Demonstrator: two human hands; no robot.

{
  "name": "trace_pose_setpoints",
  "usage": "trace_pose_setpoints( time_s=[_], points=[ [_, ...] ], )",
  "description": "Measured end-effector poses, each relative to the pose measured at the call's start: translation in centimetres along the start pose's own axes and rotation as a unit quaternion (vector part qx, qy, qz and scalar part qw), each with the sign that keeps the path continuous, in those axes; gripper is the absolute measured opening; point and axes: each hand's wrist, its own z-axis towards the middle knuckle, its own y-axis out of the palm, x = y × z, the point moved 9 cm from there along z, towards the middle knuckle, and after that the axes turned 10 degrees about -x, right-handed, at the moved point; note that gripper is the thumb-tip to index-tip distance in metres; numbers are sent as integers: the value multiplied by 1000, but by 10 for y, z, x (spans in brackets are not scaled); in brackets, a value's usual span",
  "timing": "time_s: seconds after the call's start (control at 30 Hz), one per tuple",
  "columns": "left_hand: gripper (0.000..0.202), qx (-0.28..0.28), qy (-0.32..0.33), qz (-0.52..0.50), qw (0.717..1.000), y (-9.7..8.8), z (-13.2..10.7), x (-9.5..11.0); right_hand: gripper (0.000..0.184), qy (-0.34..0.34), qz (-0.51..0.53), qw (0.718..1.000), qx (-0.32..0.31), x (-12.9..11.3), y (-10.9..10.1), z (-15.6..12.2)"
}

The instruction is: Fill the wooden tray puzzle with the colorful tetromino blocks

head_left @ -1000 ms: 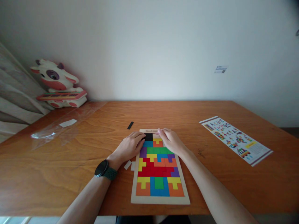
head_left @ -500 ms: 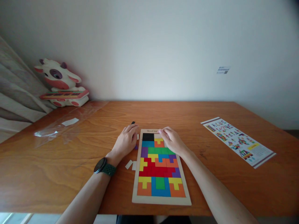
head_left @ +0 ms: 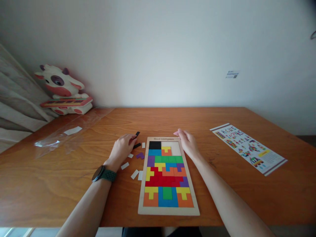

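Observation:
A wooden puzzle board [head_left: 142,204] lies in front of me, filled with coloured block pieces except for a bare patch at its top right. My left hand [head_left: 121,148] rests on the table left of the board, fingers loosely curled, fingertips near two black pieces [head_left: 137,134]. A purple piece [head_left: 140,155] and several white pieces [head_left: 134,173] lie beside it. My right hand [head_left: 187,142] hovers at the board's top right corner, fingers extended and together, holding nothing.
A printed instruction sheet [head_left: 248,147] lies at the right of the wooden table [head_left: 61,177]. A clear plastic wrapper [head_left: 59,138] is at the left. A cow toy with a small keyboard [head_left: 63,90] stands at the far left corner by the wall.
My left hand has slid off the board's top left to the table, uncovering loose black, purple and white pieces. My right hand has drawn back to the board's top right corner.

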Motion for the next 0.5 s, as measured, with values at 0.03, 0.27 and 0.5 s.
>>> trace_pose_setpoints(
  time_s=[0.03,0.27,0.5],
  points=[
    [26,5,-18,-3,1000,-1,0,-4,53,10,10,1000,4,4,-1,1],
    [21,-4,-74,-50,996,-2,1,-19,52,38,63,997,15,14,-4,2],
    [29,3,10,-3,1000,-1,2,-2,51,30,16,999,12,11,-4,1]
  ],
)
